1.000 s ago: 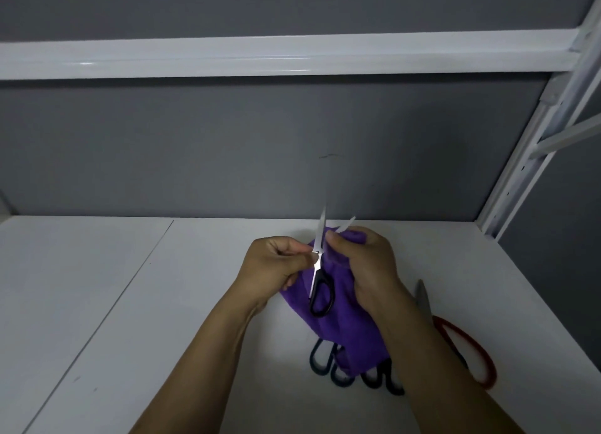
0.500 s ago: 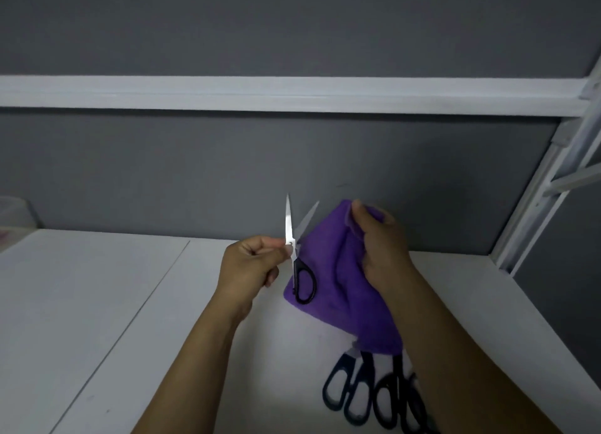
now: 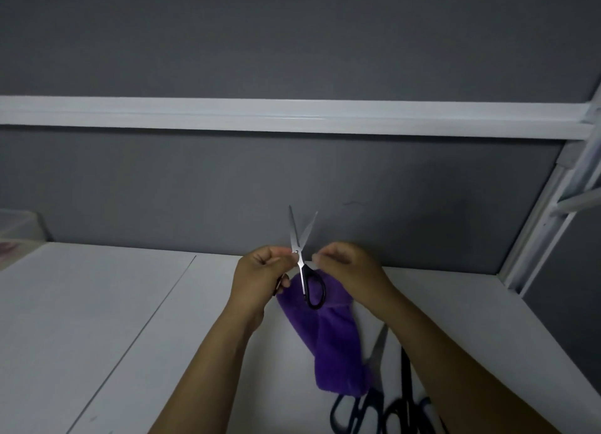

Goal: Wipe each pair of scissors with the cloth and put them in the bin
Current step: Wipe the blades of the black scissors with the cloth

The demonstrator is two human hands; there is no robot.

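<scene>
1. Your left hand [image 3: 263,272] is pinching the small black-handled scissors [image 3: 302,267] at the pivot. You are holding them above the worktop [image 3: 97,303] with the blades spread and pointing up.
2. Your right hand [image 3: 348,266] is closed on the purple cloth [image 3: 331,342], which is hanging beneath it behind the scissor handle.
3. Half a second ago you were holding the cloth raised beside the blades. Now your right hand is coming back low, its fingertips just beside the pivot.
4. To my eye you are resetting for another upward stroke, so this pair is still being wiped and is not yet ready to drop.
5. Other scissors [image 3: 361,407] are waiting on the worktop near your right forearm.
6. A clear container [image 3: 16,225], probably the bin, is sitting well apart at the far left edge.
</scene>
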